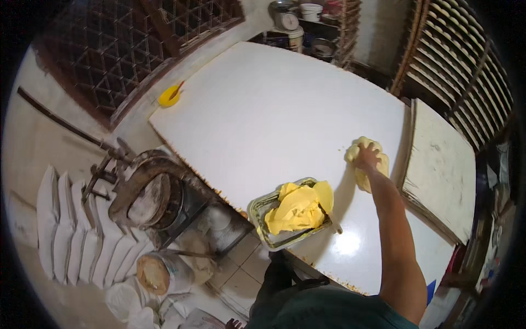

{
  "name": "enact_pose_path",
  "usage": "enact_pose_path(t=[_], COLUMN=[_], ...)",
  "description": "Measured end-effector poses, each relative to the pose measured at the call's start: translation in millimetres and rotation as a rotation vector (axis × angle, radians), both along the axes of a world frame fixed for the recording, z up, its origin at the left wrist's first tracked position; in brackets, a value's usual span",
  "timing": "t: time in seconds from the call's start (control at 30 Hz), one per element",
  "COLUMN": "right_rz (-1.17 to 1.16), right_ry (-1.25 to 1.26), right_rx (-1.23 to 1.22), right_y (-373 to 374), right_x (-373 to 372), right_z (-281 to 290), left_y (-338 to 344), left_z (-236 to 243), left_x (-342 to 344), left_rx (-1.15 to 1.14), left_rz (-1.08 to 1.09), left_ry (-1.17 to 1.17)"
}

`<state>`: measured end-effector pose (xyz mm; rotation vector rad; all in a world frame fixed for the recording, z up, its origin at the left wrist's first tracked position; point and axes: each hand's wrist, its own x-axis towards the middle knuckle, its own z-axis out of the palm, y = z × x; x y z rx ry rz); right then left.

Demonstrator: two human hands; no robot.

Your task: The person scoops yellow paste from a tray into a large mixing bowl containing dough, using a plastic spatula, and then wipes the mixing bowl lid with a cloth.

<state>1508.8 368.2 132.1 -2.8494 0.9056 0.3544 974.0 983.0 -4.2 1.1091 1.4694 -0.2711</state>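
My right hand (368, 157) reaches across the white table, its fingers spread and curled over a pale yellow lump of dough (361, 180). The dough lies on the table at the right. Only the fingertips of my left hand (234, 324) show at the lower edge; they look apart, with nothing visible in them. Between the hands, at the table's near edge, a rectangular tub (262, 233) holds a heap of yellow, butter-like fat (296, 211). A rounded yellow scraper (324, 194) sticks in the fat on its right side.
The white table (263, 120) carries a small yellow bowl (169, 96) at its far left corner. A wooden board (438, 170) borders the right side. Machinery (145, 192) and stacked white sacks (82, 230) stand at left. Racks of trays (460, 60) and a scale (286, 21) are behind.
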Motion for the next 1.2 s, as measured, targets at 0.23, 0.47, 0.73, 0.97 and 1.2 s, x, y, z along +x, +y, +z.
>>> enact_pose_path(t=[0.23, 0.47, 0.73, 0.97, 1.2], right_rz=[0.186, 0.176, -0.252, 0.023, -0.295], right_ry=[-0.531, -0.952, -1.447, -0.053, -0.716], right_rx=[0.028, 0.461, 0.48, 0.519, -0.12], right_y=[-25, -47, -80, -123, -165], right_x=[-44, -189, -388, -532, -465], right_z=[-25, 51, 101, 46, 74], left_y=[1, -61, -137, -175, -175], left_z=[-23, -50, -34, -38, -28], left_x=[124, 218, 189, 169, 181], left_rx=[-0.123, -0.169, -0.288, -0.131, -0.158], left_rz=[-0.296, -0.426, -0.716, -1.098, -1.005], left_ry=[-0.168, -0.316, -0.161, -0.074, -0.12])
